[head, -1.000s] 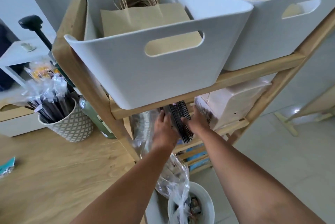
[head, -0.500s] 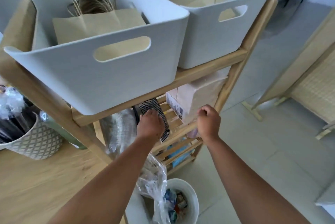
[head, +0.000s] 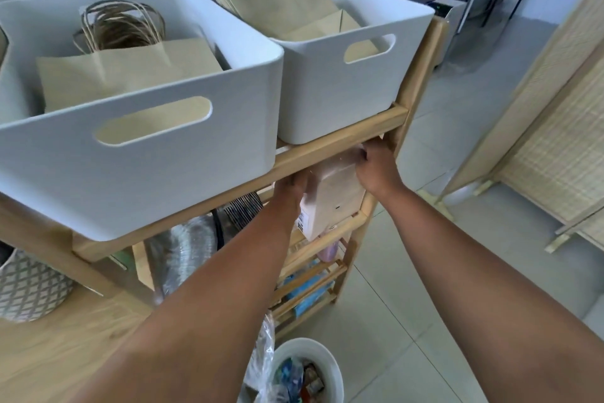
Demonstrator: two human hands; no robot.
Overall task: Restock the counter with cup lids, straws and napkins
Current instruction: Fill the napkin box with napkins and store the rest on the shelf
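A plastic-wrapped pack of pale napkins [head: 336, 197] sits on the second level of a wooden shelf rack [head: 343, 138], under the white bins. My left hand [head: 292, 187] grips the pack's left side and my right hand [head: 376, 167] grips its top right corner. Left of the pack stands a bundle of black-and-white striped straws [head: 245, 211], and further left a clear sleeve of plastic cup lids [head: 183, 249]. The pack's upper part is hidden behind the shelf rail.
Two white bins [head: 137, 154] [head: 346, 85] of brown paper bags fill the top shelf. A patterned cup [head: 29, 288] stands on the wooden counter [head: 49, 353] at left. A white waste bin [head: 307, 366] sits on the tiled floor below. A woven screen [head: 549, 128] stands at right.
My left hand left the striped straws and moved right onto the napkin pack. My right hand rose from the lower rail to the pack's top corner. The view swung right.
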